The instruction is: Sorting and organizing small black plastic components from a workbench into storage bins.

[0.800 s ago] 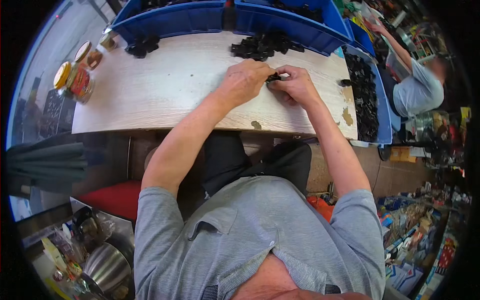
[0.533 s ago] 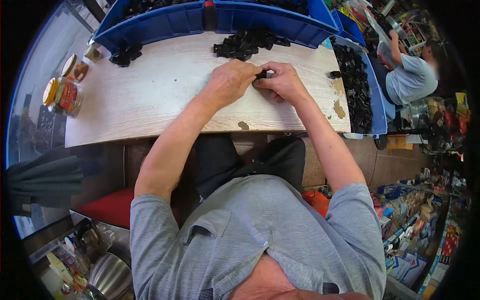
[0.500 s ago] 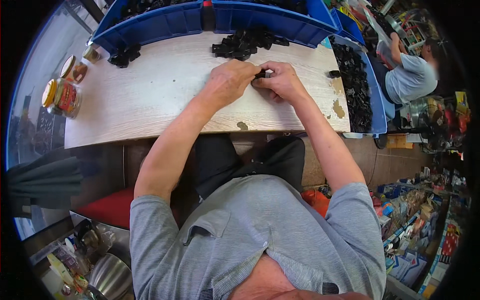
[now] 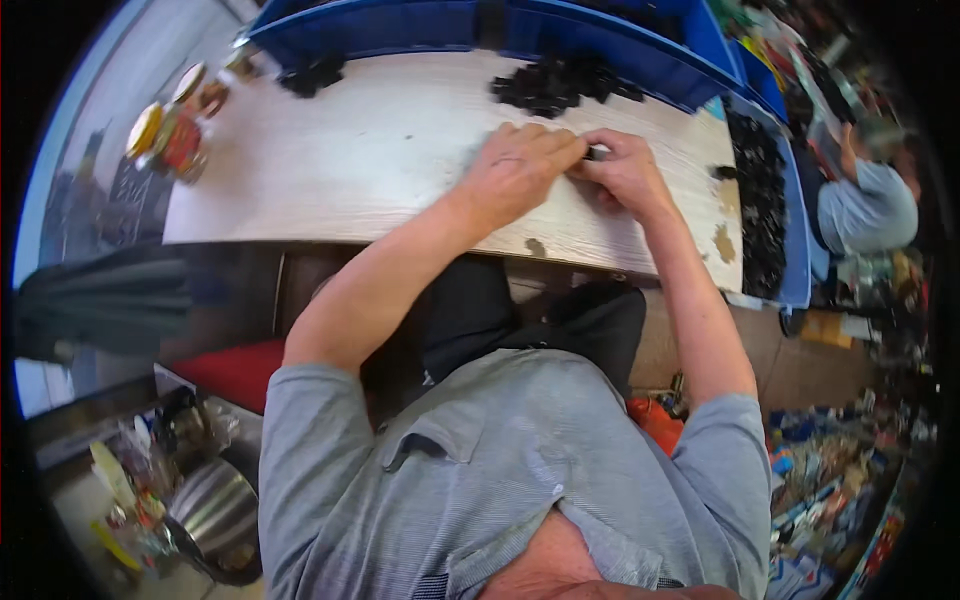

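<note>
My left hand (image 4: 522,172) and my right hand (image 4: 628,176) meet over the white tabletop (image 4: 330,160). Between their fingertips is a small black plastic part (image 4: 598,153), mostly covered by the fingers. Both hands are closed on it: the left from above with its back showing, the right with thumb and fingers pinched at the other side. Just beyond them lies a loose pile of similar black parts (image 4: 550,85). Blur and the fingers hide the part's exact shape.
Blue bins (image 4: 620,45) with black parts line the far edge; another blue bin (image 4: 797,210) stands at the right. A smaller black heap (image 4: 311,75) lies far left, near lidded jars (image 4: 168,140). Another person (image 4: 870,205) sits beyond the right bin.
The whole view has swung, so table and bins appear farther right and tilted. My hands stay together on the black part; the left hand's fingers now lie flatter over it.
</note>
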`<state>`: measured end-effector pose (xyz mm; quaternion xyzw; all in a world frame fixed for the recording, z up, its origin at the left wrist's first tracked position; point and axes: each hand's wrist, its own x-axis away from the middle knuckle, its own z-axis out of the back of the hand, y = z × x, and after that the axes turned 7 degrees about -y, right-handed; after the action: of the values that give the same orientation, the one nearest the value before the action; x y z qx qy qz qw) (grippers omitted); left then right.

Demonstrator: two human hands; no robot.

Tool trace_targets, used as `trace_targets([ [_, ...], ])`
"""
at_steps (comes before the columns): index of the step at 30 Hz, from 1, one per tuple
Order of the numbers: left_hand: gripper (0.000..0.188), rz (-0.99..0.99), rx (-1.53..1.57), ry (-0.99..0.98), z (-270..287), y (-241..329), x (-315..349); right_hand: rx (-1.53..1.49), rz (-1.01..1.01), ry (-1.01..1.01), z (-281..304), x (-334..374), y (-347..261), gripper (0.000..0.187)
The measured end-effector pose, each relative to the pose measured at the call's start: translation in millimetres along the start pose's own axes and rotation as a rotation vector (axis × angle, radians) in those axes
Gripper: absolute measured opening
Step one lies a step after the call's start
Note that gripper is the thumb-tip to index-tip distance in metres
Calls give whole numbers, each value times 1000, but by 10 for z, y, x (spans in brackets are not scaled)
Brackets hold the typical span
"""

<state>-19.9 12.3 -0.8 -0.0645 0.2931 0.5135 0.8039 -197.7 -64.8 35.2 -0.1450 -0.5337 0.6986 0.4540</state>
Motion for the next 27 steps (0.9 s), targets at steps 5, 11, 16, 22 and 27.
trace_targets([
  [5,37,14,21,-27,34,44,58,-53,44,-57,-23,-23,30,26],
  [11,34,88,-55,-54,72,63,153,-16,-32,-42,-104,26,-90,24],
  [16,34,103,18,45,25,74,191,20,-10,-40,-91,21,-54,24],
  [22,49,281,-26,478,402,-995,419,-44,-24,54,-50,89,24,30],
  [27,43,667,-511,503,990,-2324,1084,-112,-27,84,-94,54,32,30],
])
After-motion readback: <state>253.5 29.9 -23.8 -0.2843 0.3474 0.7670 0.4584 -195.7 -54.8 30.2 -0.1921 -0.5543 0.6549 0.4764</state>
